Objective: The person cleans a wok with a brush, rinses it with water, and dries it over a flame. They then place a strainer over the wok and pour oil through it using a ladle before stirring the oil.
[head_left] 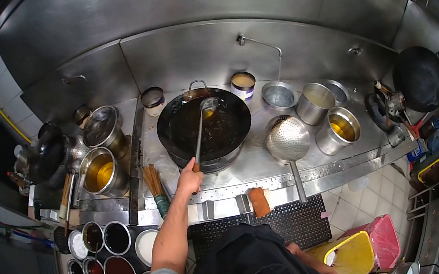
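My left hand (189,179) is wrapped round the wooden handle end of a long metal ladle (200,137). The ladle's bowl lies inside a large black wok (176,127), with some yellowish liquid in it. Dark liquid or residue coats the wok's inside. Low at my right side, my right hand (293,249) shows only in part beside the black apron; its fingers are mostly hidden. A bamboo brush (153,181) stands just left of my left forearm.
Right of the wok are a perforated strainer (288,139) and metal pots (315,102). Oil pots (101,172) stand left. Sauce containers (120,273) fill the lower left. An orange cloth (259,202) hangs at the counter's front edge. A yellow bin (353,254) is at lower right.
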`<act>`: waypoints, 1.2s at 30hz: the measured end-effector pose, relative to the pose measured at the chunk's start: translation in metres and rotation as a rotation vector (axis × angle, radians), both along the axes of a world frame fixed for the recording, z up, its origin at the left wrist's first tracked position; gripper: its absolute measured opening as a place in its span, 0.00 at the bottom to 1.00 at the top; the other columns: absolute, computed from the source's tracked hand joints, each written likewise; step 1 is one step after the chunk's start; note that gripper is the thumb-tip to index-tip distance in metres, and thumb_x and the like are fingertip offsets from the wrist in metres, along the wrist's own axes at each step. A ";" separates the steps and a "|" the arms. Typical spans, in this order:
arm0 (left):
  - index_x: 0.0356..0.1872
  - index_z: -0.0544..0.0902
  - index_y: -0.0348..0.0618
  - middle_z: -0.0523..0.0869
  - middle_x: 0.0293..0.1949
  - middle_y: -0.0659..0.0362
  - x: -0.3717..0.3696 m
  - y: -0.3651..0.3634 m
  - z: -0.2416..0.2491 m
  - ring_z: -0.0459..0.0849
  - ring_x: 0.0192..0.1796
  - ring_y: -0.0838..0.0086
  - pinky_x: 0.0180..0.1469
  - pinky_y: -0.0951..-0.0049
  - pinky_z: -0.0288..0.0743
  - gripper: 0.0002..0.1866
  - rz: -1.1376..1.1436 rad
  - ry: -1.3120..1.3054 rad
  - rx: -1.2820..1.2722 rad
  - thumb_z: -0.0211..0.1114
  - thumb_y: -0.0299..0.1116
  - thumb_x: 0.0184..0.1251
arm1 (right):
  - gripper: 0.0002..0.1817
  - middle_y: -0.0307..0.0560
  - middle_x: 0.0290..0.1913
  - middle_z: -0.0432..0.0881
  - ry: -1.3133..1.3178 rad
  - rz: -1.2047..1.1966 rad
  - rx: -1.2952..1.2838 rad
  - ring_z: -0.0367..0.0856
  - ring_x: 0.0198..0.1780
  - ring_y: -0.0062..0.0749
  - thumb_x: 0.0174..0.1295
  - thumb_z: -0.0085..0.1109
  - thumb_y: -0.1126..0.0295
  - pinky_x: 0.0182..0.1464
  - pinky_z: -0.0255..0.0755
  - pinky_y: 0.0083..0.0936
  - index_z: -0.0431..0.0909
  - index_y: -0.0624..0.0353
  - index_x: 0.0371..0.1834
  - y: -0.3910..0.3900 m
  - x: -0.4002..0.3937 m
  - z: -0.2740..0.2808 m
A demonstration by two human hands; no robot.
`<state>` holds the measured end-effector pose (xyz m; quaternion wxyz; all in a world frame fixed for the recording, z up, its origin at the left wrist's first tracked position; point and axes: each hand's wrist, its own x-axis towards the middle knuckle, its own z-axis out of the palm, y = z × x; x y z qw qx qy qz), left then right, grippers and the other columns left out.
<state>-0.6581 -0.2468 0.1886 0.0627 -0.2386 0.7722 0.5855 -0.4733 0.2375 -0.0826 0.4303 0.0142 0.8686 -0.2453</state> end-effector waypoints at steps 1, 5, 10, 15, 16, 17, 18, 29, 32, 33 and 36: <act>0.75 0.61 0.54 0.80 0.20 0.57 -0.002 -0.001 0.000 0.76 0.15 0.71 0.18 0.68 0.72 0.41 -0.001 0.000 0.001 0.59 0.26 0.57 | 0.23 0.55 0.59 0.81 0.000 -0.001 0.001 0.79 0.61 0.44 0.64 0.54 0.57 0.61 0.71 0.31 0.81 0.60 0.55 0.000 0.001 0.002; 0.75 0.61 0.58 0.85 0.25 0.52 -0.003 -0.016 -0.012 0.80 0.18 0.67 0.26 0.66 0.77 0.40 0.019 -0.040 -0.194 0.59 0.30 0.56 | 0.24 0.56 0.60 0.80 0.017 0.050 -0.012 0.78 0.63 0.44 0.64 0.52 0.56 0.62 0.70 0.31 0.80 0.59 0.56 0.011 0.004 -0.022; 0.74 0.63 0.56 0.87 0.33 0.48 0.027 -0.038 -0.019 0.84 0.22 0.63 0.34 0.64 0.79 0.39 0.072 0.034 -0.338 0.60 0.31 0.55 | 0.26 0.56 0.61 0.79 -0.049 0.131 0.006 0.75 0.64 0.46 0.65 0.50 0.53 0.64 0.68 0.32 0.80 0.59 0.57 0.018 -0.003 -0.048; 0.76 0.60 0.52 0.81 0.22 0.57 0.077 -0.053 0.003 0.75 0.14 0.71 0.17 0.69 0.69 0.40 0.137 0.004 0.066 0.59 0.28 0.58 | 0.28 0.55 0.62 0.78 -0.098 0.243 0.040 0.74 0.66 0.48 0.65 0.48 0.49 0.65 0.67 0.34 0.79 0.58 0.58 0.015 -0.011 -0.064; 0.76 0.60 0.52 0.81 0.22 0.57 0.088 -0.055 0.009 0.75 0.14 0.71 0.17 0.69 0.69 0.40 0.139 0.003 0.063 0.59 0.28 0.58 | 0.28 0.55 0.62 0.78 -0.099 0.245 0.037 0.74 0.66 0.48 0.65 0.48 0.49 0.65 0.67 0.34 0.79 0.58 0.58 0.018 -0.013 -0.078; 0.76 0.57 0.50 0.79 0.22 0.59 0.098 -0.056 0.014 0.73 0.13 0.72 0.16 0.70 0.67 0.40 0.152 -0.002 0.195 0.58 0.27 0.60 | 0.28 0.55 0.62 0.78 -0.107 0.222 -0.002 0.73 0.66 0.48 0.65 0.48 0.49 0.65 0.66 0.34 0.79 0.59 0.58 0.026 -0.012 -0.104; 0.77 0.55 0.48 0.77 0.21 0.61 0.106 -0.057 0.021 0.72 0.13 0.74 0.14 0.72 0.65 0.39 0.165 -0.008 0.328 0.57 0.26 0.62 | 0.28 0.56 0.62 0.78 -0.116 0.197 -0.041 0.73 0.66 0.48 0.65 0.48 0.49 0.66 0.66 0.34 0.79 0.59 0.58 0.036 -0.010 -0.138; 0.60 0.67 0.56 0.75 0.22 0.63 0.093 -0.030 0.055 0.70 0.18 0.77 0.19 0.72 0.65 0.20 0.126 -0.163 1.000 0.58 0.31 0.69 | 0.28 0.53 0.65 0.75 -0.034 0.304 0.076 0.70 0.68 0.49 0.65 0.47 0.49 0.68 0.64 0.34 0.79 0.54 0.60 0.005 -0.020 -0.045; 0.58 0.67 0.56 0.76 0.22 0.64 0.063 -0.013 0.037 0.71 0.16 0.76 0.18 0.71 0.66 0.19 0.095 -0.143 0.955 0.59 0.30 0.68 | 0.27 0.52 0.66 0.74 -0.017 0.366 0.084 0.70 0.68 0.49 0.66 0.45 0.49 0.68 0.64 0.34 0.79 0.52 0.60 -0.007 -0.022 0.002; 0.58 0.67 0.56 0.76 0.22 0.64 0.053 -0.008 0.030 0.71 0.16 0.76 0.18 0.71 0.66 0.19 0.088 -0.145 0.956 0.59 0.30 0.68 | 0.27 0.51 0.67 0.74 -0.025 0.404 0.098 0.70 0.68 0.48 0.66 0.44 0.49 0.68 0.64 0.34 0.79 0.51 0.60 -0.009 -0.022 0.013; 0.77 0.48 0.52 0.76 0.22 0.62 0.024 0.001 0.008 0.71 0.15 0.76 0.15 0.73 0.68 0.42 0.029 -0.029 0.837 0.58 0.26 0.64 | 0.27 0.52 0.67 0.73 0.012 0.358 0.117 0.70 0.68 0.47 0.67 0.43 0.49 0.68 0.64 0.34 0.79 0.53 0.60 -0.008 -0.014 0.023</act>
